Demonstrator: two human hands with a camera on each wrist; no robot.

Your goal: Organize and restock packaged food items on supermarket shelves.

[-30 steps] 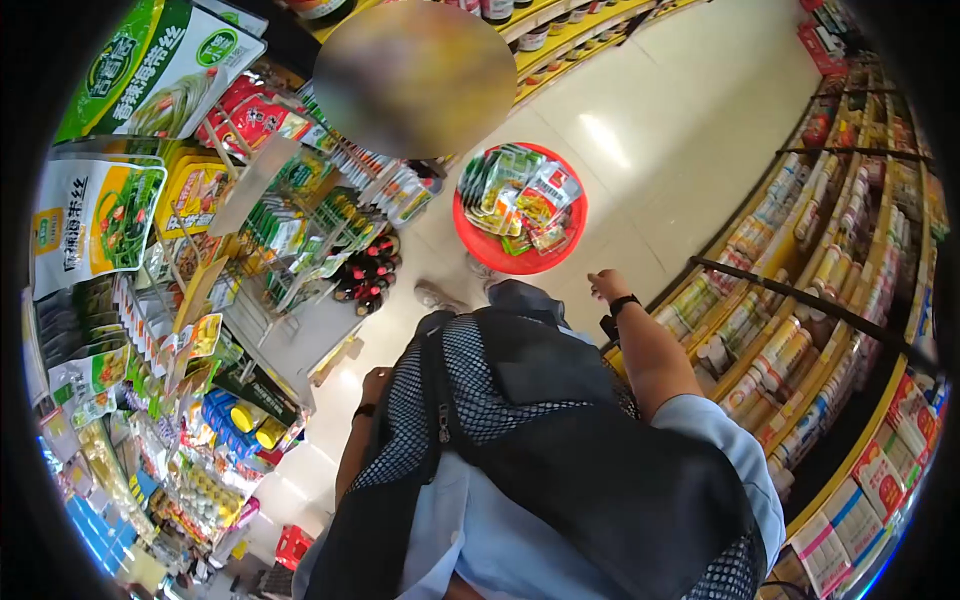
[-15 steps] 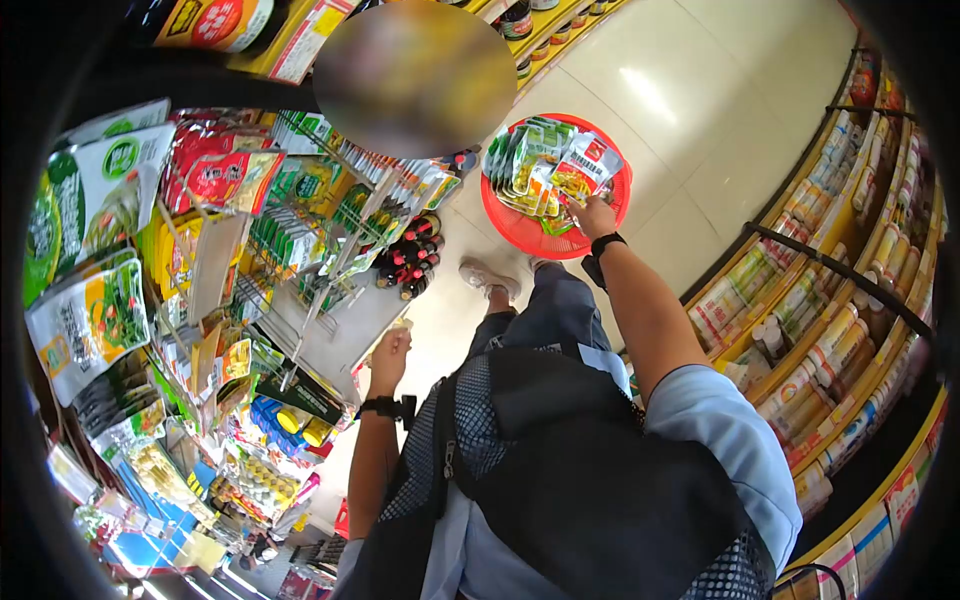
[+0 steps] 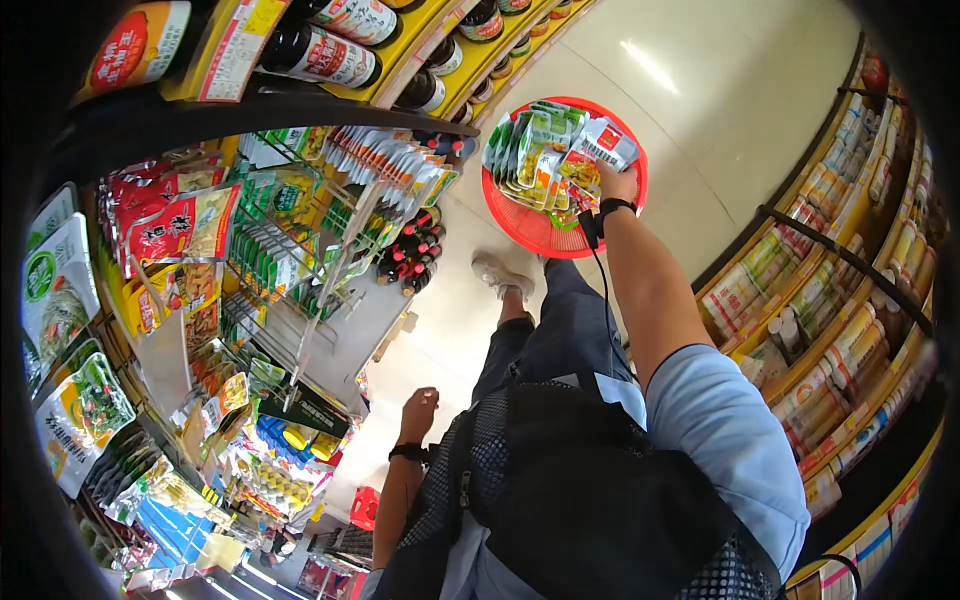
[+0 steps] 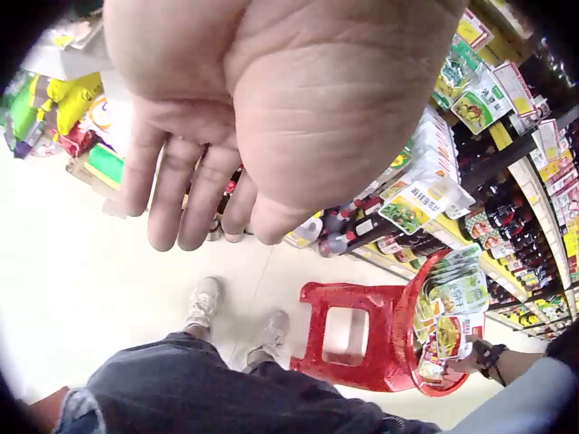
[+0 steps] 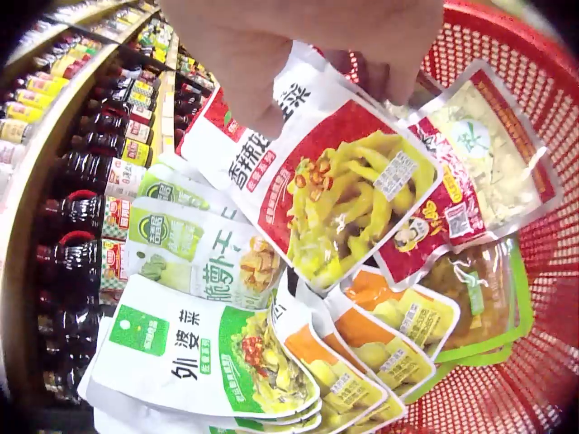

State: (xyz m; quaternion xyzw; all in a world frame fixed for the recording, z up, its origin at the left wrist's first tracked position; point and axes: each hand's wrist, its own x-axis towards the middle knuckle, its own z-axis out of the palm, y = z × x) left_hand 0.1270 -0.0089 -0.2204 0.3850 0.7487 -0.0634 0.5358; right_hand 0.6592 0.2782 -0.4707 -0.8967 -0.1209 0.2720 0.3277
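Observation:
My right hand [image 3: 620,183] reaches into a round red plastic basket [image 3: 642,205] full of food packets. In the right wrist view its fingers pinch the upper edge of a red-and-white pickled vegetable packet [image 5: 348,203], which lies over other packets. Green-and-white packets [image 5: 181,339] fan out below it, and a red-edged packet of pale shreds [image 5: 484,154] sits beside it. My left hand [image 3: 420,412] hangs away from the basket, holding nothing, its fingers loosely extended in the left wrist view.
A red stool [image 4: 398,325] stands under the basket. Racks of hanging packets [image 3: 280,230] line the left, with dark bottles [image 3: 412,250] near the floor. Shelves of jars and bottles [image 3: 325,55] rise ahead, and shelves of packaged goods [image 3: 800,330] run along the right.
My right hand has moved forward from beside the shelves into the basket and taken hold of a packet. The left hand has swung out from my side. The view has shifted.

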